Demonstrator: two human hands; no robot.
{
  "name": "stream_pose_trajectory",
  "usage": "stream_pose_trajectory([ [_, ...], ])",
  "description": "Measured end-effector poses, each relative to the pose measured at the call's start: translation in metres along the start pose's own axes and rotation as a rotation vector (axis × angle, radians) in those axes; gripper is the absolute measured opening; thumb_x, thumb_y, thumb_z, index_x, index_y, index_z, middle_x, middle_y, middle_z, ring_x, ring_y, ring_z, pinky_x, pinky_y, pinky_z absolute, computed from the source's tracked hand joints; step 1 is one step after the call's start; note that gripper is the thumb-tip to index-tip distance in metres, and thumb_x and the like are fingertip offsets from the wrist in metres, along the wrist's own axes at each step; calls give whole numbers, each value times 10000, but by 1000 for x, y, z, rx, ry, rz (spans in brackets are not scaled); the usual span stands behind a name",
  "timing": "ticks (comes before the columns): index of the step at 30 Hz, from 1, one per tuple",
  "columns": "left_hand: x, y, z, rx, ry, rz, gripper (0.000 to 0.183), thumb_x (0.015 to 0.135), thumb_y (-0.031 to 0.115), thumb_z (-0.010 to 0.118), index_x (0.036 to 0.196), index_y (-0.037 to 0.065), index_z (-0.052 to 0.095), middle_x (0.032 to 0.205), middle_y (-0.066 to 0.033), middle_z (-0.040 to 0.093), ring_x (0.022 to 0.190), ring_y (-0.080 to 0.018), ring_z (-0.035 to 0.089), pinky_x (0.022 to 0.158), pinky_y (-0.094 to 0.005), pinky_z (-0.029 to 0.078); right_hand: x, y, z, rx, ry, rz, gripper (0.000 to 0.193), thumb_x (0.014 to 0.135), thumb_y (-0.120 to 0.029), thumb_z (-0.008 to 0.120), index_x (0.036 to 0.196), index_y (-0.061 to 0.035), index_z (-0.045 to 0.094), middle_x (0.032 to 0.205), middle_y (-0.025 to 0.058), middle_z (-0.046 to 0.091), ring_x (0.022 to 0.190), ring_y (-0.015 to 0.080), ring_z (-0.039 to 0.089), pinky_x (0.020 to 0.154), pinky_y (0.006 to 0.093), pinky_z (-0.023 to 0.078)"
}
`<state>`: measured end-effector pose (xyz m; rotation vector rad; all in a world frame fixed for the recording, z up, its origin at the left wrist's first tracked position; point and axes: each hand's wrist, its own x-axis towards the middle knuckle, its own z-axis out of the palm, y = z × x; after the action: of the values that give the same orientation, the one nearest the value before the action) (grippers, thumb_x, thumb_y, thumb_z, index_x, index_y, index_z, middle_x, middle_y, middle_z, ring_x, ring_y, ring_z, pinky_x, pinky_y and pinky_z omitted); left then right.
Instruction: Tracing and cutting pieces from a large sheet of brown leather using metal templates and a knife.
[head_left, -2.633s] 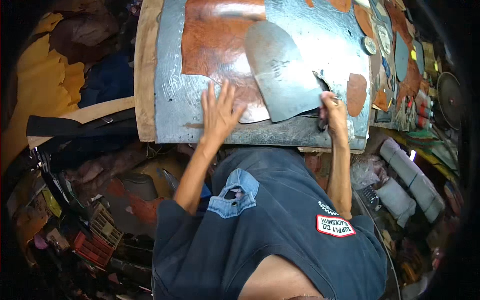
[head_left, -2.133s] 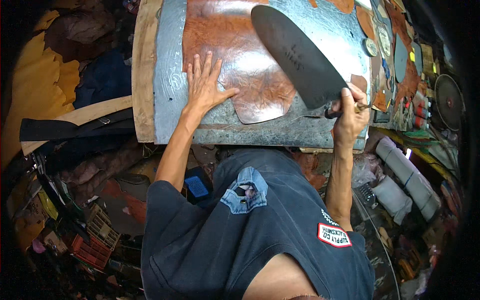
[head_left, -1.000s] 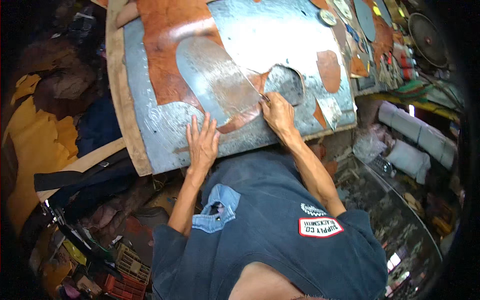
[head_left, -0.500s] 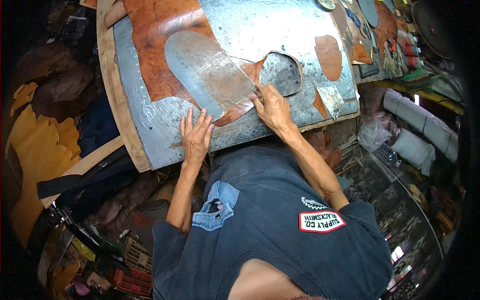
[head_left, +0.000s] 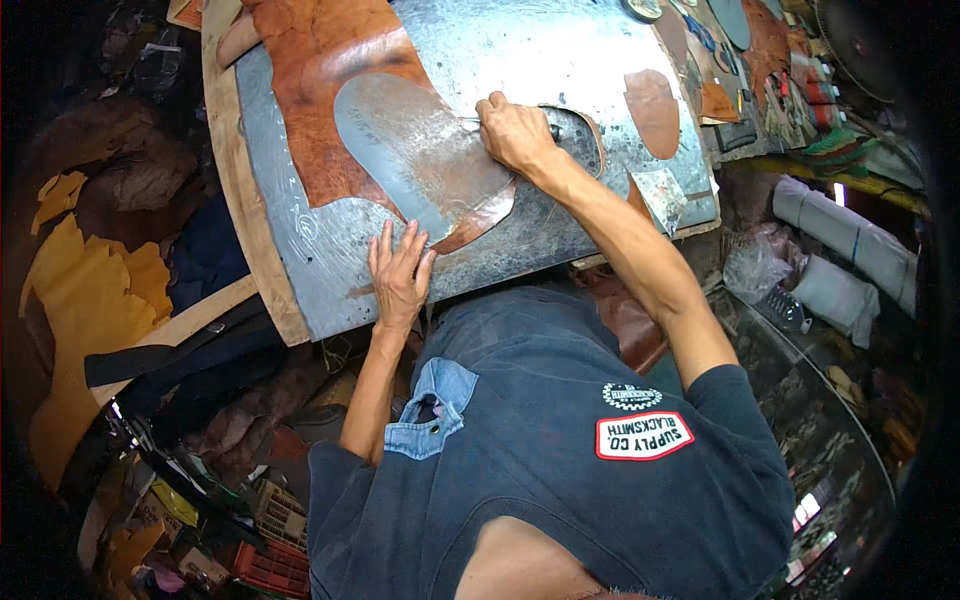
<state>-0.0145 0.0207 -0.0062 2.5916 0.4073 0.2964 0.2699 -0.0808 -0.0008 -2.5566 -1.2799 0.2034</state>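
A grey, worn sole-shaped template (head_left: 400, 140) lies on brown leather (head_left: 330, 120) on the metal-topped worktable. My left hand (head_left: 400, 270) is flat with its fingers spread, its fingertips by the template's near end and a curled leather edge (head_left: 470, 232). My right hand (head_left: 515, 135) is closed around a slim knife (head_left: 555, 131); its dark end shows behind the hand and a thin tip points left at the template's upper right edge. Most of the knife is hidden by my fingers. A leather remnant curving round an oval opening (head_left: 597, 140) lies right of this hand.
A sole-shaped brown leather piece (head_left: 652, 113) lies farther right, near a whitish scrap (head_left: 660, 200). Scissors (head_left: 722, 55) and other tools crowd the far right. A wooden edge (head_left: 235, 170) borders the table's left side. Wrapped white rolls (head_left: 840, 222) are at right.
My right hand has moved up and left with the knife, from the template's right corner to its upper edge. My left hand stays nearly in place.
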Motion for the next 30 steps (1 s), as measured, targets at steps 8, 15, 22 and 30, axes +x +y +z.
stream_pose_trajectory([
  [8, 17, -19, -19, -43, 6, 36, 475, 841, 250, 711, 1261, 64, 590, 1381, -163, 520, 1345, -415, 388, 1107, -549, 261, 8, 60, -29, -6, 380, 301, 198, 859, -180, 536, 879, 6, 600, 870, 253, 649, 770, 449, 647, 668, 516, 525],
  [15, 67, -56, -36, 184, -191, 130, 820, 721, 532, 765, 1370, 95, 518, 1538, -208, 287, 1430, -445, 196, 1132, -574, 199, -106, -16, -27, 323, 68, 223, 309, 829, -181, 570, 1072, -13, 663, 827, 241, 665, 753, 398, 668, 706, 494, 564],
  [22, 70, -57, -28, 179, -200, 151, 866, 702, 595, 750, 1367, 90, 521, 1537, -211, 288, 1431, -447, 190, 1149, -584, 136, -132, -42, -17, 392, -30, 422, 435, 882, -203, 589, 1296, -74, 552, 1024, 220, 655, 903, 416, 641, 778, 488, 508],
  [30, 71, -66, -25, 103, -187, 145, 922, 667, 613, 764, 1383, 95, 501, 1535, -223, 279, 1427, -446, 195, 1145, -578, 146, -128, -48, -15, 369, -28, 492, 476, 863, -181, 602, 1334, -136, 552, 945, 205, 630, 856, 394, 635, 763, 463, 508],
])
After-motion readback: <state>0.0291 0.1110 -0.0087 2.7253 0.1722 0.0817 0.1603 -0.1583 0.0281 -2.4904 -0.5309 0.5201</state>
